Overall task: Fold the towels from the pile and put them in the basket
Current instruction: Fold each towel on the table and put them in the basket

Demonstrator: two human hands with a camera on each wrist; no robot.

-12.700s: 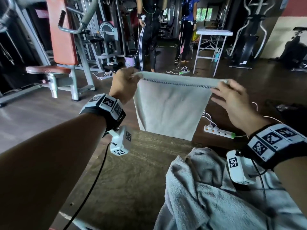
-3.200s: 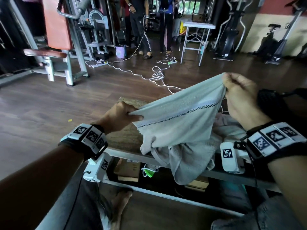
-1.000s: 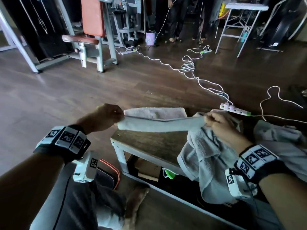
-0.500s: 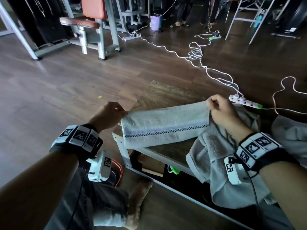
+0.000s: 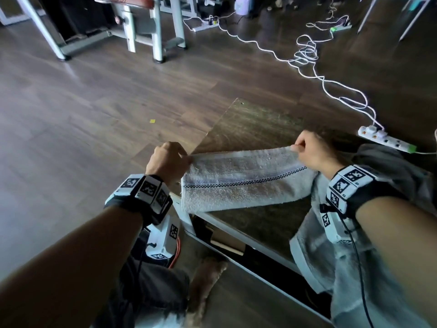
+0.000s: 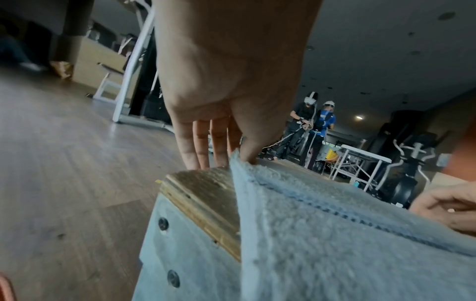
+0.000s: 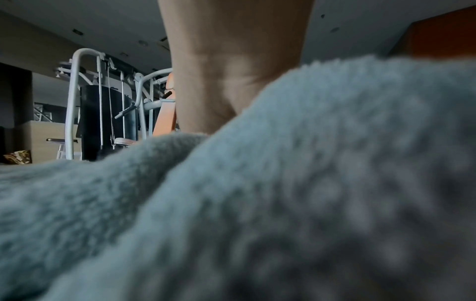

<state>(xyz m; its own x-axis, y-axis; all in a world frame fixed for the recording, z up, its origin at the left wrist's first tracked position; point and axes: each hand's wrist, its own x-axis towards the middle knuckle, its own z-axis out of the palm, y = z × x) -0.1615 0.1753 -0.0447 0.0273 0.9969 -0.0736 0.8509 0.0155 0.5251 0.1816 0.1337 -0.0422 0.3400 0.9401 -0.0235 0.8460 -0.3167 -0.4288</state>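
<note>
Your left hand [image 5: 166, 159] and right hand [image 5: 312, 151] each pinch a far corner of the towel [image 5: 241, 179]. It lies on the table [image 5: 255, 124], long axis left-right, near edge toward you.

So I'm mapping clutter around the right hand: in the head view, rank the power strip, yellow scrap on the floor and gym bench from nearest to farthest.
From the right hand:
1. Power strip, just to its right on the floor.
2. Yellow scrap, far left on the floor.
3. Gym bench, top left, across the room.
</note>
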